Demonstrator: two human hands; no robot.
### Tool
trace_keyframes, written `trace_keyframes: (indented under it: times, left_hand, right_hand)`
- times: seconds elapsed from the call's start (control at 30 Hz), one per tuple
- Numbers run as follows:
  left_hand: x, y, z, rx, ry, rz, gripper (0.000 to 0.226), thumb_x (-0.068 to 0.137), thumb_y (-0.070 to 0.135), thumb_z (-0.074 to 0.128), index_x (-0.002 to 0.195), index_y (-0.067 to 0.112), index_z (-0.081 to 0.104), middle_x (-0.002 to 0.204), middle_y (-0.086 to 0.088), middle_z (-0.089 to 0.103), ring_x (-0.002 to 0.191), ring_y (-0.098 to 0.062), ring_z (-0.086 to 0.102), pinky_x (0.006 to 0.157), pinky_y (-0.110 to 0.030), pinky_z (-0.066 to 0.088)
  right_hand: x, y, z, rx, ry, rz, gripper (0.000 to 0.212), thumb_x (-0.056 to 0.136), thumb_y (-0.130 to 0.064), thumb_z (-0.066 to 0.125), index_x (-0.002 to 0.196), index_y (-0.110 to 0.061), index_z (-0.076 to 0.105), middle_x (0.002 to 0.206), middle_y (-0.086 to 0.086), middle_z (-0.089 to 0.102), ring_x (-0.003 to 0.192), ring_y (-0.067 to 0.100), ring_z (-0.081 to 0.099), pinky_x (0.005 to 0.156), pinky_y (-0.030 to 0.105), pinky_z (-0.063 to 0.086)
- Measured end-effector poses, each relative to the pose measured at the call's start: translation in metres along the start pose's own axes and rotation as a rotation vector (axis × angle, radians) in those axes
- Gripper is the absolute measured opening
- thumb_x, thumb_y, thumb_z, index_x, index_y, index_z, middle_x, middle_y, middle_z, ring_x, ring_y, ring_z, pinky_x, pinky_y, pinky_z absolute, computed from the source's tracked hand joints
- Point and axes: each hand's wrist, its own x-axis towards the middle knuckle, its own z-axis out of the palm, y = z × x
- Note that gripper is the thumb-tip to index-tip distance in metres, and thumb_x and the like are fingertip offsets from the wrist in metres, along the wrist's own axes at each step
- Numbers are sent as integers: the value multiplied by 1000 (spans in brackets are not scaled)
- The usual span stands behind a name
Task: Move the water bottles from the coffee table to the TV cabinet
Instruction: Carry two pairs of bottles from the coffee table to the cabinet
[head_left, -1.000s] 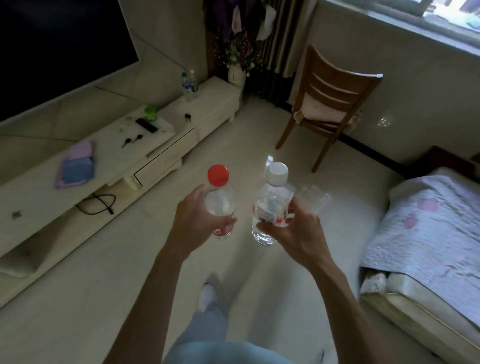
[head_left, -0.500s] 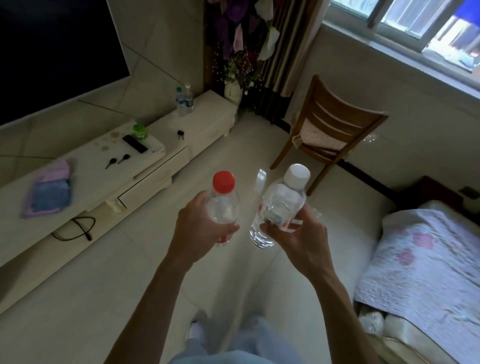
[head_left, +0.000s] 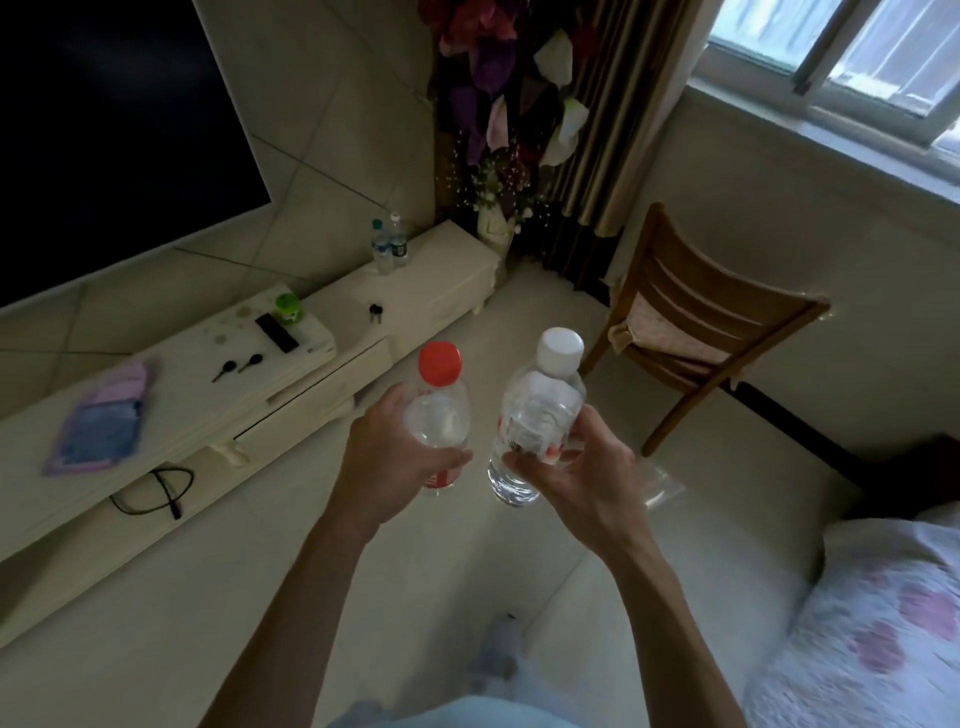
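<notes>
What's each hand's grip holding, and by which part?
Left-hand grip: clear plastic red-capped water bottle, held round its mid-body. Right-hand grip: clear plastic white-capped water bottle, held round its labelled middle. Neither cap is touched.

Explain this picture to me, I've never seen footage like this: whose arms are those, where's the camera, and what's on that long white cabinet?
No machine here: one camera worn on a person's head looks forward and down, so the bare arms are the wearer's own. The left hand grips a red-capped bottle; the right hand grips a white-capped bottle. At left, below the television, runs the white TV cabinet. On it stand two more bottles, and there lie a dark remote, a small green thing, keys and a folded cloth. A wooden chair stands beyond.
</notes>
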Motion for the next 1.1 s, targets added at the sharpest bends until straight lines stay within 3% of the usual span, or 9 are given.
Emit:
trace_keyframes:
  times: [0.1,0.3,0.63,0.93,1.1]
  left_hand:
    - [19,28,21,-25,15,13,64,55,33,89,112,28,59,105,9,66,98,-13,62,83,-32,53]
    - [50,57,55,4,18,17,69,54,32,89,116,29,59,107,11,66,99,-10,62,82,-26,51]
    - [119,62,66,-14,42,-34,70,58,27,89,121,29,57,111,10,65,104,-13,60,90,-32,50]
    - [239,61,71,-61,60,-13,75,58,31,88,123,36,50,108,18,57,103,-9,56,79,-21,41]
    - [308,62,46,-118,41,-27,71,59,27,88,120,32,54,102,16,61,95,-8,58,68,-13,40]
  right_hand:
    - [34,10,-23,6,-21,-16,63,65,-40,86,118,-21,58,111,-2,69,94,13,66,78,39,59]
    - [83,36,-46,41,-25,-39,67,60,-54,78,117,-24,58,110,-5,69,97,14,66,80,42,58]
    - [159,51,-40,-43,-78,-39,68,61,-45,85,118,-20,58,110,-3,68,97,15,65,81,40,57]
    - [272,43,-6,-151,-121,-32,72,62,-46,84,122,-19,55,115,-2,67,100,13,66,85,38,58]
    - [343,28,19,-148,-122,36,69,55,-57,79,115,-32,55,106,-11,67,95,8,65,81,39,58]
